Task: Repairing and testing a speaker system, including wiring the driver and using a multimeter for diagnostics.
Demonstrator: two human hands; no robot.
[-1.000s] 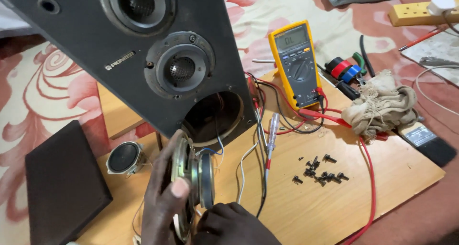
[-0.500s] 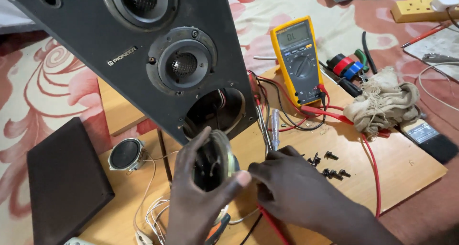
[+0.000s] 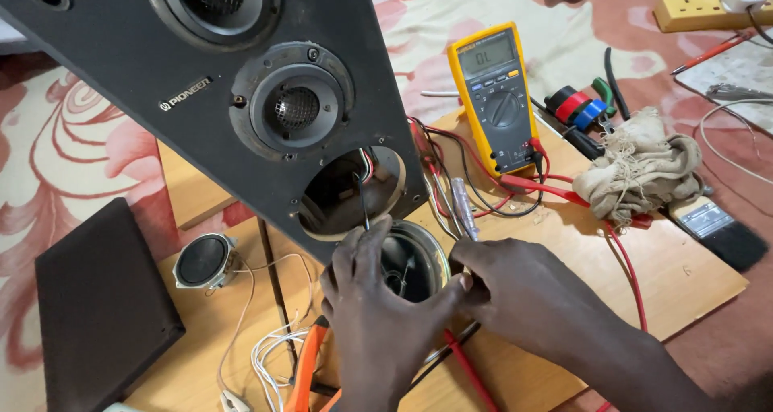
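A black speaker cabinet [image 3: 161, 74] leans over a wooden board [image 3: 692, 275], with one round opening [image 3: 354, 191] empty and wires hanging out of it. Just below that opening my left hand [image 3: 386, 323] grips a small round speaker driver [image 3: 415, 259] by its rim, cone side up. My right hand [image 3: 523, 291] meets it from the right, fingertips pinched at the driver's edge beside a red probe lead [image 3: 467, 372]. What the right fingers pinch is hidden. A yellow multimeter [image 3: 495, 94] lies on the board behind, its red and black leads trailing toward my hands.
Another loose small speaker [image 3: 201, 261] with white wires lies left on the board. A black grille panel [image 3: 97, 315] sits at far left. A rag [image 3: 640, 175], paintbrush [image 3: 717, 231], tape rolls [image 3: 576, 106] and a yellow power strip [image 3: 708, 6] are to the right. Orange-handled pliers [image 3: 304, 368] lie near my left wrist.
The driver has been turned from edge-on to cone up and lifted toward the empty opening. My right hand came forward over the board and now covers the small black screws.
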